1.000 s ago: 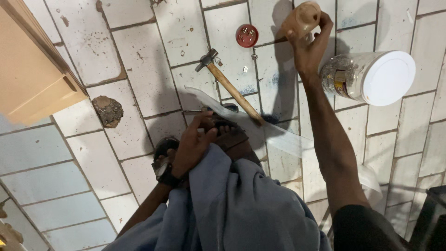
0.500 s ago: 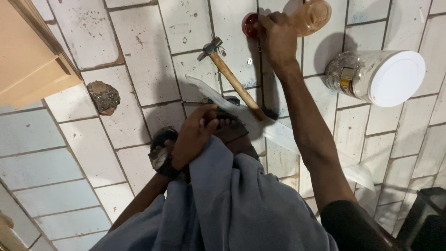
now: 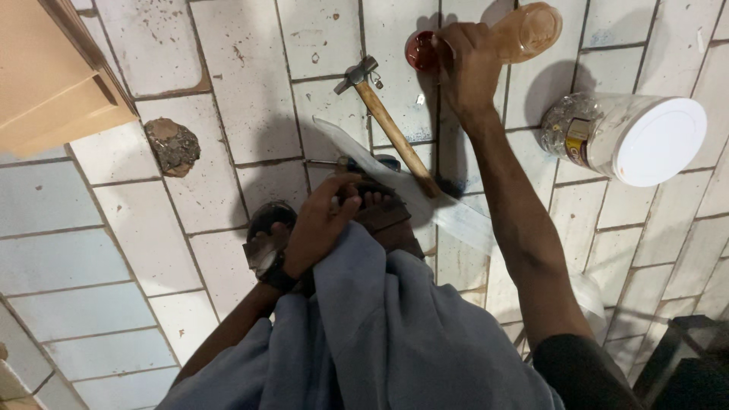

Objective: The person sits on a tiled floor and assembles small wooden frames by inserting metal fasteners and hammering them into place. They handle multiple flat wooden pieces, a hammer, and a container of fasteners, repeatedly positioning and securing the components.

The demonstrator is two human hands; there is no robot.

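With the hammer as datum, the right hand has moved beside its head, fingers curled around a clear bottle by the red cap, while the left hand below its handle grips blue cloth.

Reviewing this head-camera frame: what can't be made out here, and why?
- Left hand: what its fingers press on is covered by the hand and the blue-grey cloth.
- Right hand: its grip on the amber bottle is hidden by the hand; the bottle's end is cut by the top edge.
- Clear jar: contents too small to tell.
- Dark object: cut off at bottom right.
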